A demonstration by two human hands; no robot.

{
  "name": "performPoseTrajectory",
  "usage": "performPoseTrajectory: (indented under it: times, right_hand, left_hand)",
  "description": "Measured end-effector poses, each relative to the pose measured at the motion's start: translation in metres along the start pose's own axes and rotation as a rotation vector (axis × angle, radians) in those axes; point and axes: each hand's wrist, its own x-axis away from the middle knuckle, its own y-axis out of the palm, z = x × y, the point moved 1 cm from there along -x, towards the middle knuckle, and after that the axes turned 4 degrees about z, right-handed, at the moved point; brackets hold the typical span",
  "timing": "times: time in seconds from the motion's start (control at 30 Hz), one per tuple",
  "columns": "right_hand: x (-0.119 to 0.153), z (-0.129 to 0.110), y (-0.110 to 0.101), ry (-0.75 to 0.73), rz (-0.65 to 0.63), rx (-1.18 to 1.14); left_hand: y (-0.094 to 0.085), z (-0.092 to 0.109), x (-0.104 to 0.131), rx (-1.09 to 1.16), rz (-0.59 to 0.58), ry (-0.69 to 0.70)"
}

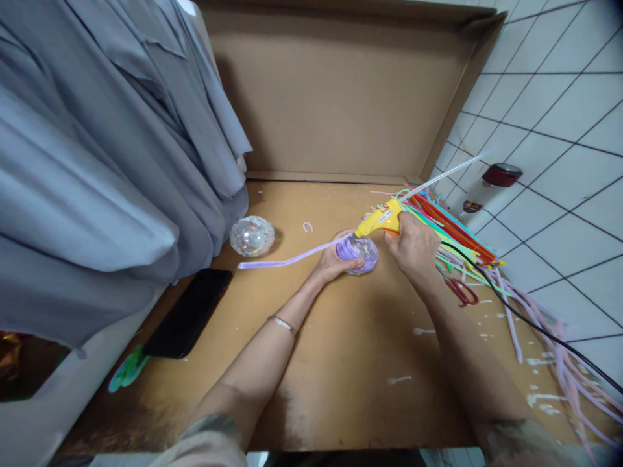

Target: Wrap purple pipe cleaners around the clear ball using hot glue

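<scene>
Left hand (333,259) closed around a clear ball (359,253) half wrapped in purple pipe cleaner (287,261), resting on the cardboard sheet (341,337), near the middle. Right hand (413,245) clamped on a yellow glue gun (378,222), nozzle touching the top of the ball. Further left a second clear ball (252,235) and a black phone (187,322); on the right a pile of coloured pipe cleaners (452,237) and red scissors (461,292).
</scene>
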Motion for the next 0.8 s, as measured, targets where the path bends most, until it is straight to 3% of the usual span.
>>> performPoseTrajectory:
  times: [0.8]
  right_hand:
    - [-0.0017,0.0012,-0.0070,-0.022,-0.029,0.024]
  left_hand:
    - [0.0002,0.0012,0.0006,-0.004,-0.002,0.001]
